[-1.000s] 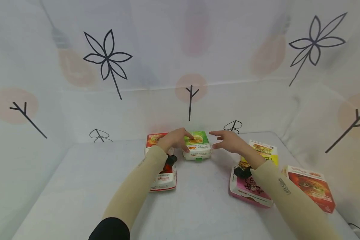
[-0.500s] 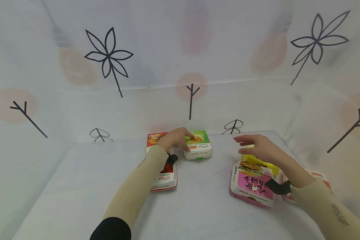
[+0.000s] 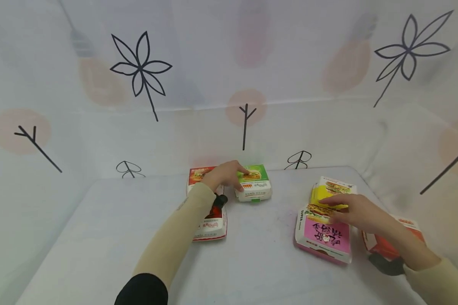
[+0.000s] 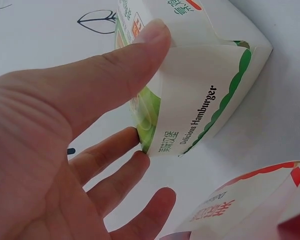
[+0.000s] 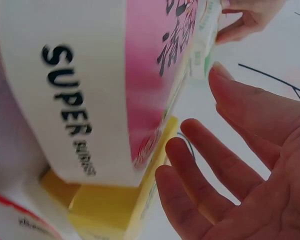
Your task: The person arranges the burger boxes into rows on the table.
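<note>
My left hand [image 3: 223, 176] is at the left side of a green-and-white hamburger box [image 3: 256, 186]. In the left wrist view its thumb [image 4: 152, 37] lies along the box, and the fingertips are right at the green edge. My right hand [image 3: 351, 209] hovers with loose fingers over a pink-and-white burger box [image 3: 324, 233] and a yellow-and-white one [image 3: 320, 189] behind it. Nothing is between the right fingers in the right wrist view, where the pink box's side reads SUPER [image 5: 65, 90].
Red-and-white burger packaging shows behind [image 3: 198, 174] and in front of my left wrist, partly covered by it. Another red-and-white box [image 3: 381, 245] lies under my right forearm. A patterned white cloth [image 3: 175, 140] backs the white table [image 3: 259, 271].
My right hand has moved from beside the green box, rightward and nearer, to above the pink and yellow boxes. My left hand keeps its place at the green box.
</note>
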`<move>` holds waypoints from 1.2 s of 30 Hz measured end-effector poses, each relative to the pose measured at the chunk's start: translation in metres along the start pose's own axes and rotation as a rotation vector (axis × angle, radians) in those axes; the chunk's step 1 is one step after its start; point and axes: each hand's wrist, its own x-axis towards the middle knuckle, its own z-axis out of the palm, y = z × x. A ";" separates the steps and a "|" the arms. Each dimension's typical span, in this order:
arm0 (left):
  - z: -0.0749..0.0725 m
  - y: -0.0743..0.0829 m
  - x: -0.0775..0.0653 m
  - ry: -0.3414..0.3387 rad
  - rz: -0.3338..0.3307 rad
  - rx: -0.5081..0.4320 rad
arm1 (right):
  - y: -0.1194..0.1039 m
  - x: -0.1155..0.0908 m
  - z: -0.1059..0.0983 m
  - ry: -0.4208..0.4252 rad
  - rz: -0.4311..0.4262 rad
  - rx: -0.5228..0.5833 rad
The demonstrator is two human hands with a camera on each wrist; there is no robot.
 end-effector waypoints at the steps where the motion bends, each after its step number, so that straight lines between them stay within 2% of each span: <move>1: 0.000 0.000 0.000 0.000 0.002 0.003 | 0.002 -0.001 -0.001 -0.002 0.008 -0.010; 4: -0.001 0.001 0.001 -0.002 -0.002 0.004 | 0.009 -0.005 -0.003 -0.017 0.033 -0.029; 11: -0.002 0.002 0.000 -0.010 -0.004 0.002 | 0.019 -0.012 -0.008 -0.057 0.030 -0.049; 19: -0.003 0.002 0.000 -0.015 -0.005 0.019 | 0.022 -0.012 -0.002 -0.076 0.037 -0.041; 26: -0.002 0.004 -0.001 -0.012 -0.008 0.009 | 0.015 -0.009 0.006 -0.102 0.042 0.010; 36: 0.000 0.005 -0.002 -0.006 -0.016 0.009 | 0.001 0.001 0.019 -0.104 -0.012 0.071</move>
